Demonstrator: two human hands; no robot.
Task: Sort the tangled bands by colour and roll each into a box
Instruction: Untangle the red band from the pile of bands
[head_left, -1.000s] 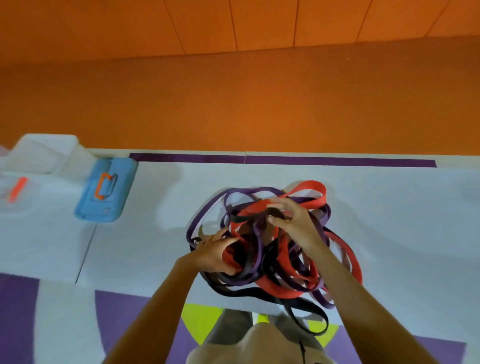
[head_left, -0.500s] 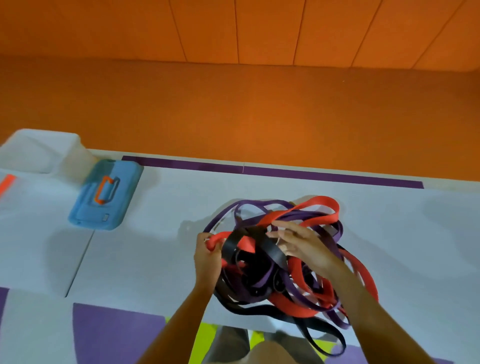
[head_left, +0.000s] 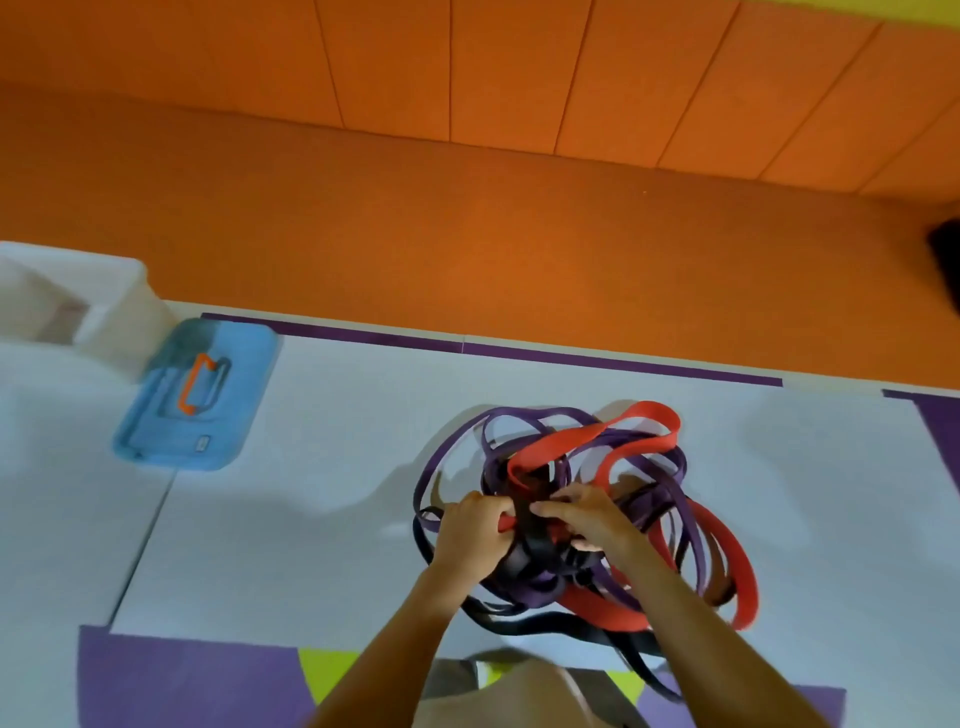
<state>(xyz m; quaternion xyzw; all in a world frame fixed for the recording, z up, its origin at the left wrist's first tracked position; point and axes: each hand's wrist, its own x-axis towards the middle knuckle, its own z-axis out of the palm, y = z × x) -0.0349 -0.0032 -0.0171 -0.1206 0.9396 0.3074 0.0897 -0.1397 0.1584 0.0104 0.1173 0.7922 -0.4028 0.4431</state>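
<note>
Head view, looking down on a white bench (head_left: 311, 519) with purple edging, set against an orange floor and an orange panelled wall. A tangle of flat elastic bands (head_left: 644, 499) in red, purple and black lies on the bench at centre right, near the person. Wide red band (head_left: 649, 415) loops rise at the far side of the heap and sweep round its right side. Thin purple bands (head_left: 452, 452) arc out to the left. A black band (head_left: 545, 623) trails along the near edge.

The left hand (head_left: 472, 530) sits at the left of the heap's centre, its fingers curled round a stretch of red band. The right hand (head_left: 592, 519) meets it from the right: its fingers (head_left: 556, 506) lie across the black band at the centre with the thumb beneath, pinching it. The two hands are almost touching.

At far left, well apart from the heap, a blue plastic box lid with an orange handle (head_left: 197, 400) lies flat. A translucent white box (head_left: 78, 301) stands just beyond it.
</note>
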